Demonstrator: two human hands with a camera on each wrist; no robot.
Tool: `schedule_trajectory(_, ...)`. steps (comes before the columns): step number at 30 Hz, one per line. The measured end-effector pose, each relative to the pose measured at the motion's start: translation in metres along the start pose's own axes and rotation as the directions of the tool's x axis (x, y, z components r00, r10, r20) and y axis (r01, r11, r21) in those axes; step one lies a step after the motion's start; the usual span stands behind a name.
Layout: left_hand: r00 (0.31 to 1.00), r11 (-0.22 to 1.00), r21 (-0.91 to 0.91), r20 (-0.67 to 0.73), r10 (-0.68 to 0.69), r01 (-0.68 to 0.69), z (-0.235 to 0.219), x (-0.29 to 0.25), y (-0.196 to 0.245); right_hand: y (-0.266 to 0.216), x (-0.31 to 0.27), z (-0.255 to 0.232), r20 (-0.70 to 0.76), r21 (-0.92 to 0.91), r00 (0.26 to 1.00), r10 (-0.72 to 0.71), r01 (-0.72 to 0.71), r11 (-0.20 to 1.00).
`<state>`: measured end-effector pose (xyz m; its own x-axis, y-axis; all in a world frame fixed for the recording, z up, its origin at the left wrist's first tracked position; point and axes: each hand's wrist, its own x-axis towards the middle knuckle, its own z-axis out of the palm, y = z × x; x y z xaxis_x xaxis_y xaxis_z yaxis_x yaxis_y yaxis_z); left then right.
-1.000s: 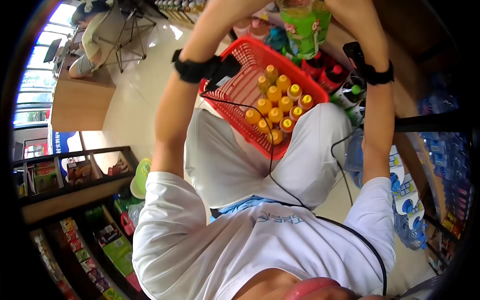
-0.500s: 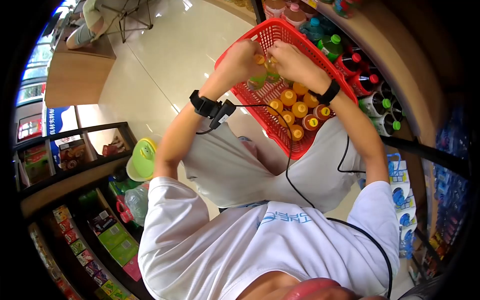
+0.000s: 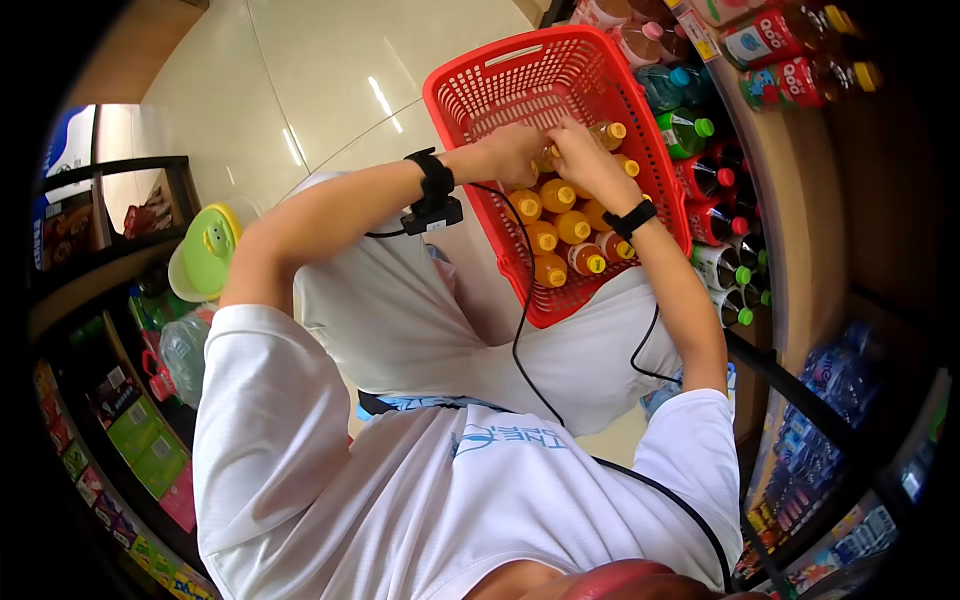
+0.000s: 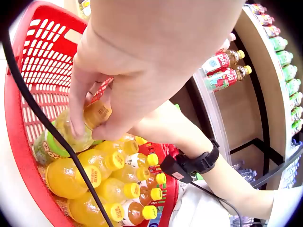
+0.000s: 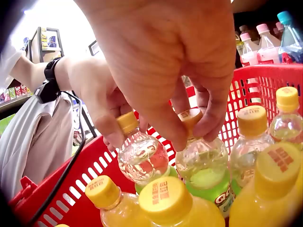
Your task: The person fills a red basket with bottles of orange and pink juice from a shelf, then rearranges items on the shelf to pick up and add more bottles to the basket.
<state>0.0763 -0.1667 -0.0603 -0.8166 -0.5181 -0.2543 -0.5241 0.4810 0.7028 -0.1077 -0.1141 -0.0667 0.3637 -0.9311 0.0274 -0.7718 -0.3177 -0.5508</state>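
My left hand (image 3: 515, 155) and right hand (image 3: 585, 160) are close together over the red basket (image 3: 455, 95), each holding a drink bottle by its neck. In the left wrist view, the left hand's thumb and fingers pinch a green-labelled bottle (image 4: 71, 132) just below its yellow cap. In the right wrist view, the right hand pinches the cap of another green-labelled bottle (image 5: 203, 163), which stands upright beside the left hand's bottle (image 5: 142, 158). Several yellow-capped orange drink bottles (image 3: 558, 196) crowd the basket's near end, right against the held bottles.
Along the basket's right side stand soda bottles (image 3: 705, 178) on a low shelf. Above them, red-labelled bottles (image 3: 790, 85) lie on a ledge. A green-lidded container (image 3: 208, 250) is at the left, near snack shelves. A black cable (image 3: 520, 330) hangs across the basket's near edge.
The hands have come down from beyond the basket, bringing the two green-labelled bottles into it beside the orange ones. The head view has shifted as well.
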Motion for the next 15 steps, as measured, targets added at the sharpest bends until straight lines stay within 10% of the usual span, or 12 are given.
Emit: schedule_trajectory(15,0.975,0.985,0.158,0.201,-0.095,0.064,0.018,0.019,-0.027,0.004,-0.003,-0.009,0.200,0.076,0.977,0.079,-0.096,0.993)
